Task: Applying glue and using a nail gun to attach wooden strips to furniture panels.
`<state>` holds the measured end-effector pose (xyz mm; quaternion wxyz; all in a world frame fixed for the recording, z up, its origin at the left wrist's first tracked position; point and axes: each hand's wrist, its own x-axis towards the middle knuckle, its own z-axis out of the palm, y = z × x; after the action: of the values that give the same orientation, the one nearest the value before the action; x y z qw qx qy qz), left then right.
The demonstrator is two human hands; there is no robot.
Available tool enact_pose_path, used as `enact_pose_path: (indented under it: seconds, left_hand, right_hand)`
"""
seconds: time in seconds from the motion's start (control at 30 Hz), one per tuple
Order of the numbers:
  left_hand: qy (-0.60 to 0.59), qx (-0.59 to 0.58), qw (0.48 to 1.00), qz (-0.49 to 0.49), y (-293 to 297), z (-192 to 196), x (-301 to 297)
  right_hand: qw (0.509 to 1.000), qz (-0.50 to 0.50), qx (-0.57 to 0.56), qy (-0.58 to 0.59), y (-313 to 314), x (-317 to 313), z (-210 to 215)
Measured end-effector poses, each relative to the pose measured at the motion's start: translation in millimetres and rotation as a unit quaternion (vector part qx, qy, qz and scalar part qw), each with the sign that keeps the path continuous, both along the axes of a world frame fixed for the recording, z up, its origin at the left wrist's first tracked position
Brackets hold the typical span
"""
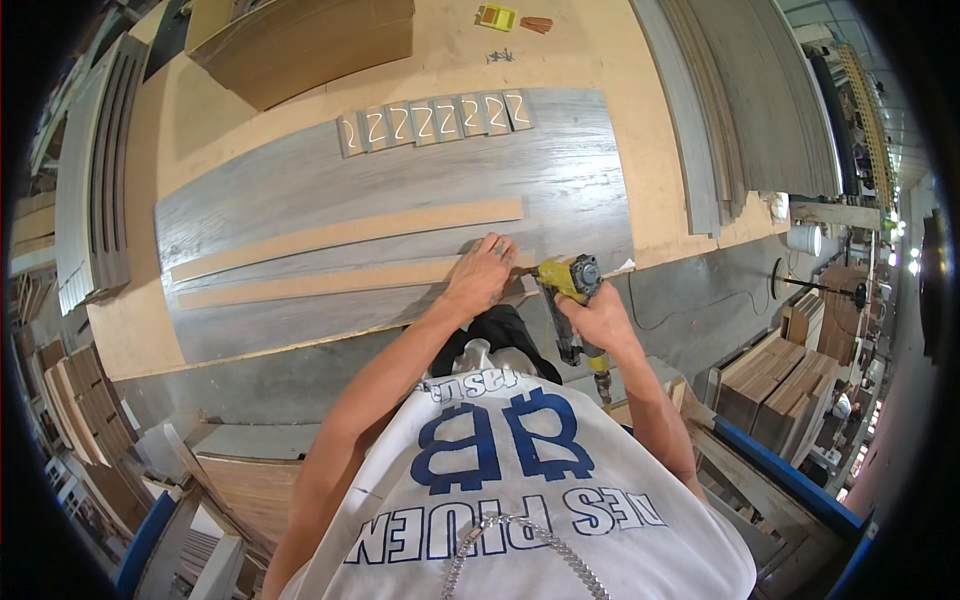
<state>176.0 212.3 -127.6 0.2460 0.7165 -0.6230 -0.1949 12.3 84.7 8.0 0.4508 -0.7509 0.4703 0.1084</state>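
My left hand point(482, 272) presses flat on the right end of a tan wooden strip point(310, 284) lying on a large grey wood-grain panel point(400, 180). A second tan strip point(350, 233) lies parallel above it. My right hand point(598, 318) grips a yellow and black nail gun point(570, 285), its nose against the panel's near right edge, beside my left fingers.
A row of several small grey blocks with pale marks point(435, 122) sits on the panel's far side. A large wooden box point(300, 40) stands at the back left. Grey planks point(730, 110) are stacked on the right; board stacks point(790, 375) and a white bucket point(803, 238) lie beyond.
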Motion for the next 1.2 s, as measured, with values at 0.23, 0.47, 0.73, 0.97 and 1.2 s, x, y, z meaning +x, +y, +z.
enact_pose_path:
  seconds: [0.23,0.47,0.73,0.97,1.2]
  left_hand:
    - [-0.007,0.006,1.000,-0.005,0.5,-4.8,-1.4]
    - [-0.030,-0.011,0.999,-0.010,1.2,-9.4,-2.9]
    - [-0.047,0.016,0.998,0.041,28.6,4.3,16.1]
    - [-0.038,0.028,0.998,0.029,33.1,1.2,21.7]
    - [0.019,0.018,0.998,0.056,33.1,-0.1,22.6]
  right_hand:
    - [0.998,-0.036,0.052,-0.018,-12.2,5.5,-2.5]
    - [0.999,-0.015,0.035,-0.002,-15.7,14.7,-6.1]
    - [0.993,-0.089,0.025,-0.067,-1.3,-18.2,6.9]
    - [0.987,-0.109,0.085,-0.083,31.8,-19.1,-6.8]
    - [0.992,-0.080,0.082,-0.055,45.7,9.5,-5.6]
